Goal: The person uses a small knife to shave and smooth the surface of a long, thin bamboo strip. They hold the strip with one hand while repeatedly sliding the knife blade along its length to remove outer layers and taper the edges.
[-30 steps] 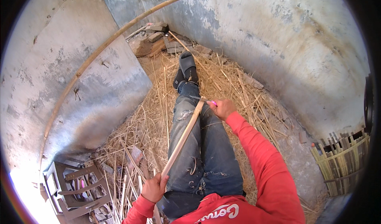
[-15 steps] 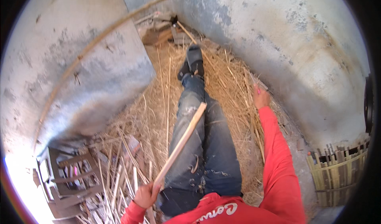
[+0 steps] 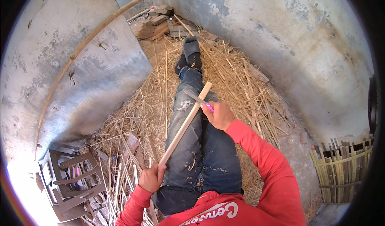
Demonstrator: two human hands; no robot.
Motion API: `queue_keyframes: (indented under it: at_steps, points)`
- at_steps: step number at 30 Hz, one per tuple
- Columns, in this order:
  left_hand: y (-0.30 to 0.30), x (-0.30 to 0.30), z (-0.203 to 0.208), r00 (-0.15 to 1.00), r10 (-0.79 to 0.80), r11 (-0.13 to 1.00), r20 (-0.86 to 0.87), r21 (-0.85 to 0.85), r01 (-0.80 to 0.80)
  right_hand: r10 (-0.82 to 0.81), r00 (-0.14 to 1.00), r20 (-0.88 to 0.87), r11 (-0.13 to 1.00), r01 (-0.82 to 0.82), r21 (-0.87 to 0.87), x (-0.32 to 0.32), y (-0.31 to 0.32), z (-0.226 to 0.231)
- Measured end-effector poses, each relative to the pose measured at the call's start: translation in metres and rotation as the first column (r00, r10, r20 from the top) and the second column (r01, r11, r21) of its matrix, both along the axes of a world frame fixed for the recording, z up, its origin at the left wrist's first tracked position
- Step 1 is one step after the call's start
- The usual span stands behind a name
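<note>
Biggest thing in view is the grey, stained concrete wall point(image 3: 280, 37) curving around the whole spot, with a long thin bamboo pole point(image 3: 86, 43) leaning across the left part of it. Below that, a thick bed of dry yellow straw and bamboo shavings point(image 3: 244, 89) covers the ground. The person sits in the middle of it, legs in worn dark blue jeans point(image 3: 200, 154) stretched out, feet in black slip-on sandals point(image 3: 191, 47) at the far end, red long sleeves coming in from the bottom edge.

Off to the right there's a woven basket of split bamboo slats point(image 3: 341, 170), well apart from the hands. Lower left, a grey plastic crate-like stool point(image 3: 68, 182) sits tipped in the litter. A small pile of rubble and wood scraps point(image 3: 160, 19) lies in the far corner.

The long pale flat bamboo strip point(image 3: 184, 128) runs diagonally over the left thigh. The left hand point(image 3: 151, 178) is clenched around its near end, down by the hip. The right hand point(image 3: 218, 114) grips a small knife with a pink handle point(image 3: 200, 101), blade laid against the strip near its far end, just above the knees.
</note>
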State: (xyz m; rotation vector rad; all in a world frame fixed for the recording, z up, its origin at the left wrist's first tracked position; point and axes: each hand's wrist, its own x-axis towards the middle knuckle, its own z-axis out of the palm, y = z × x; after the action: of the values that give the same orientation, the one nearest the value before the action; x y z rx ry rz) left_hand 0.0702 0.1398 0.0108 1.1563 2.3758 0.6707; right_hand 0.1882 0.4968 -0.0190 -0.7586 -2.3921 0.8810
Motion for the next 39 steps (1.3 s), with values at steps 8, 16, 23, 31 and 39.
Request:
queue_keyframes:
  at_steps: [8, 16, 23, 31, 39]
  points:
    - [-0.015, 0.002, -0.017, 1.0, 0.016, 1.0, 0.006, 0.005, -0.016, 0.038, 0.999, -0.025, 0.998, -0.039, -0.039, -0.006, 0.0, -0.006]
    - [-0.012, 0.005, -0.009, 0.999, 0.037, 0.999, 0.001, -0.027, -0.037, 0.025, 0.997, 0.068, 0.999, -0.028, 0.041, -0.009, -0.001, -0.001]
    - [-0.007, 0.003, 0.005, 1.0, -0.014, 0.999, -0.002, 0.041, 0.014, 0.019, 0.996, 0.083, 0.932, -0.048, 0.359, -0.015, 0.032, -0.022]
    - [0.004, 0.005, -0.001, 0.999, 0.02, 0.997, 0.039, 0.077, -0.023, -0.026, 0.993, 0.117, 0.855, -0.038, 0.518, -0.027, 0.068, -0.048]
    - [-0.003, 0.019, 0.002, 0.997, 0.04, 0.996, 0.067, 0.08, -0.045, 0.022, 0.99, 0.137, 0.79, -0.101, 0.604, -0.007, 0.108, -0.038]
